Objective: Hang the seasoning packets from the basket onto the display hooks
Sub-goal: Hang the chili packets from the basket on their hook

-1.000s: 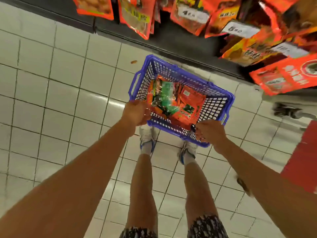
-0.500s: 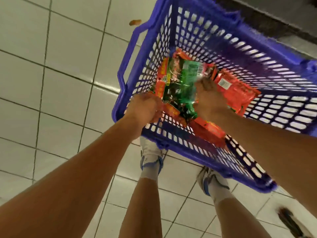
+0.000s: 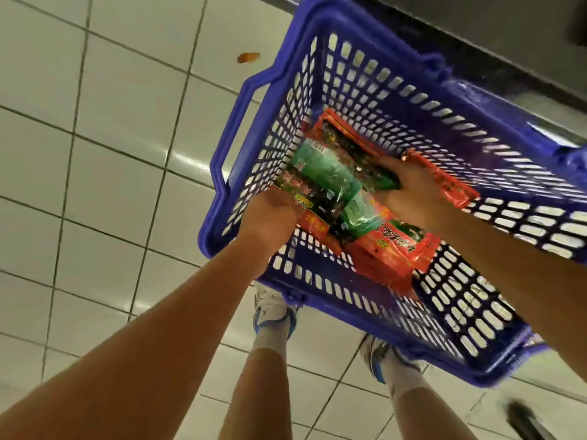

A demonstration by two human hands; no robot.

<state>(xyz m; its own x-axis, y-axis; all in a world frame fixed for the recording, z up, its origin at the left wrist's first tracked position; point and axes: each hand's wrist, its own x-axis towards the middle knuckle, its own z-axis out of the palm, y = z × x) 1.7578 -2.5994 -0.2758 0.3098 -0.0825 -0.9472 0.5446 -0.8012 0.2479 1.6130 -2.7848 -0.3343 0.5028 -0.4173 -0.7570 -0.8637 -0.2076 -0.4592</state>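
Note:
A blue plastic basket [image 3: 320,87] stands on the tiled floor below me, holding several red and green seasoning packets. Both my hands are inside it. My left hand [image 3: 270,217] grips the near left end of a green and dark packet [image 3: 320,176] that lies on top of the pile. My right hand [image 3: 409,185] holds the far right end of the same packet, its fingers curled down over it. Red packets [image 3: 394,249] lie underneath and to the right. The display hooks are out of view.
White floor tiles [image 3: 111,128] spread to the left, with a small orange scrap [image 3: 248,57] on them. A dark shelf base [image 3: 495,42] runs behind the basket. My legs and shoes [image 3: 274,315] stand just in front of the basket. A dark object [image 3: 527,420] lies at bottom right.
The camera has dropped closer to the basket. My left hand went from the rim into the basket, and both hands now hold the green packet, which is raised a little.

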